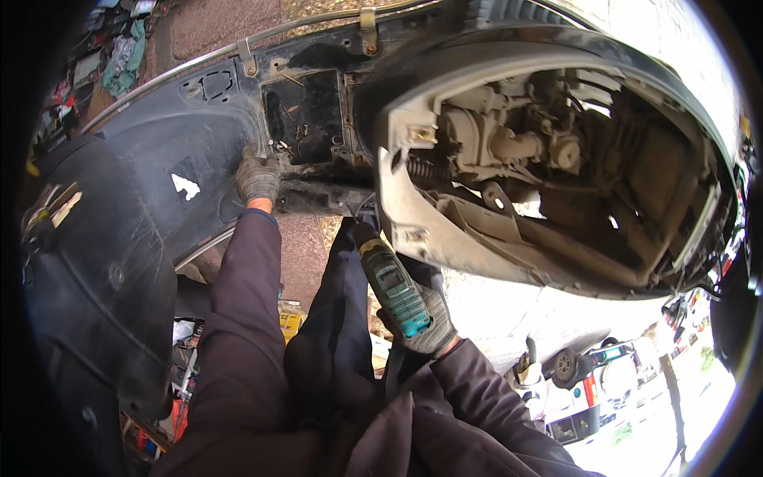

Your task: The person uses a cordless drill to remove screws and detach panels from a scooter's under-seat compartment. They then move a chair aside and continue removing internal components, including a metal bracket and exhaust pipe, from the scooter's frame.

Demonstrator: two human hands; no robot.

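Pointing forward-left, the drill slants lengthwise from the right hand.

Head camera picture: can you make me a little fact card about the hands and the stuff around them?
Left hand: gray glove, touching the dark panel
Right hand: gray glove, gripping the power drill
Drill colors: teal and black, yellowish near the front
Beside the panel: big open shell
Inside the shell: dusty machinery
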